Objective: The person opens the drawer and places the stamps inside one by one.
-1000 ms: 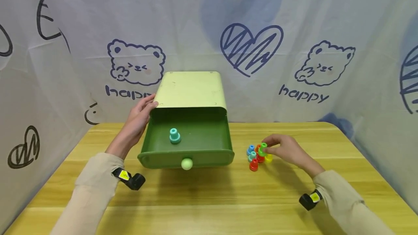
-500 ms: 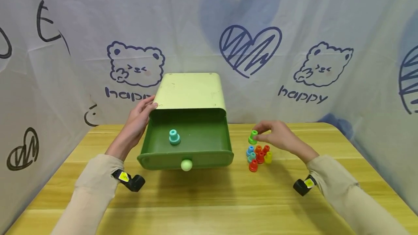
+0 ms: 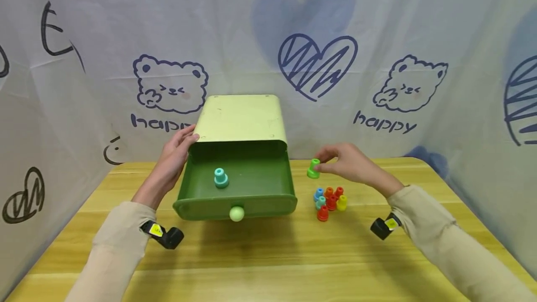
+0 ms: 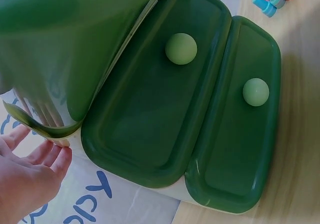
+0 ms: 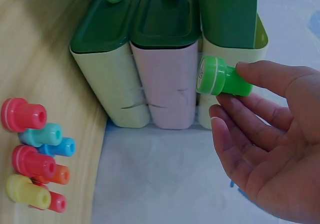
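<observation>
My right hand [image 3: 350, 164] pinches a bright green toy stamp [image 3: 313, 169] by its handle, held above the table to the right of the drawer cabinet [image 3: 241, 118]. In the right wrist view the stamp's marked face [image 5: 201, 75] points left, away from the palm. The cabinet's top drawer [image 3: 260, 176] is pulled out, and one turquoise stamp [image 3: 220, 178] stands inside it on the left. Against the cabinet's left side rests my left hand [image 3: 172, 155]; its extended fingers [image 4: 61, 159] touch the casing near the back.
Several more stamps cluster on the wooden table [image 3: 268, 269] right of the drawer, among them a blue one [image 3: 319, 194], a yellow one [image 3: 341, 203] and a red one [image 3: 322, 213]. Two lower drawers, each with a round knob [image 4: 256, 92], are closed. A printed curtain [image 3: 243, 22] hangs behind.
My right hand has lifted the green stamp from the cluster and carried it up and left toward the drawer. My left hand stays at the cabinet's side.
</observation>
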{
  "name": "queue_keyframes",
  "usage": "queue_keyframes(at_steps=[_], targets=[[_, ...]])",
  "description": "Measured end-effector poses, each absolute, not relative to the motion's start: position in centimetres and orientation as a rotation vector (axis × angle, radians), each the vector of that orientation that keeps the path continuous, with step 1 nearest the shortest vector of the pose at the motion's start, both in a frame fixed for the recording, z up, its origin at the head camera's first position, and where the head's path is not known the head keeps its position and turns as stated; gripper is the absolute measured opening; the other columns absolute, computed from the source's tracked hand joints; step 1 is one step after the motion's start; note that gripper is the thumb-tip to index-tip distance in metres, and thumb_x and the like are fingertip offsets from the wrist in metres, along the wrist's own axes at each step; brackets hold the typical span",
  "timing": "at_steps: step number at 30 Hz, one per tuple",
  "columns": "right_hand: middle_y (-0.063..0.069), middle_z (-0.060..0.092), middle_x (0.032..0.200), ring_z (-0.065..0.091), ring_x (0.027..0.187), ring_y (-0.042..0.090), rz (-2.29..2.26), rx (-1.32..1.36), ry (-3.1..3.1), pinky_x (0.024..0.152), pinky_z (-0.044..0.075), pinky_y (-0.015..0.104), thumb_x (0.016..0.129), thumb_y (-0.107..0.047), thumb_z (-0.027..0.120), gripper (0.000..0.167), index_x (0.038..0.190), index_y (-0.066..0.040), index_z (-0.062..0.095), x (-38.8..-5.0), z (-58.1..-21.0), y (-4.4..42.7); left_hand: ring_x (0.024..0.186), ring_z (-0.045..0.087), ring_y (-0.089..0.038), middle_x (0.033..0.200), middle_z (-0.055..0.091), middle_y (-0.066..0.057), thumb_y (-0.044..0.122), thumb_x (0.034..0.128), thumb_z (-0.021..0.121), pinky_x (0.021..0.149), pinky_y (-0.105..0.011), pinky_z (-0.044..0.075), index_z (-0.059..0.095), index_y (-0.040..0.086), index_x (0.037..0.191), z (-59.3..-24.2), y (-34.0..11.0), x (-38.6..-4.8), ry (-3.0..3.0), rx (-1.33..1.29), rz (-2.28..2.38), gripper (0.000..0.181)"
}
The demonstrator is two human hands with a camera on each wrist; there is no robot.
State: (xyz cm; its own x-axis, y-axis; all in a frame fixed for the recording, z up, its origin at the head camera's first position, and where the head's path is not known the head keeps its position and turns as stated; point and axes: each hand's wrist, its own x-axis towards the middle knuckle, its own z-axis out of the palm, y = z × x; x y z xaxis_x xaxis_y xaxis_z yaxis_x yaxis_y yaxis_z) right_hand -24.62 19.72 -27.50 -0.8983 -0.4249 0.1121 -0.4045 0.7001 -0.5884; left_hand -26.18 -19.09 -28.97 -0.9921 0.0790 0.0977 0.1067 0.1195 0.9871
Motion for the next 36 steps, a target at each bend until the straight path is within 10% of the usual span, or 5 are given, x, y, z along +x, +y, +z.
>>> queue_keyframes(at_steps=[36], targets=[[0.0,0.07,0.096,0.064,0.09,0.016,-0.769,-1.145,2.765,0.076,0.054,0.032,0.084,-0.017,0.075,0.022,0.102,-0.006,0.072,-24.7,-20.7,13.7,0.142,0.02,-0.028,0.157,0.019,-0.016,0.033,0.101,0.047,0.116,-0.042,0.017,0.018,0.008,0.155,-28.9,-19.3,-26.1,-2.321,-0.204,-2.087,0.066]])
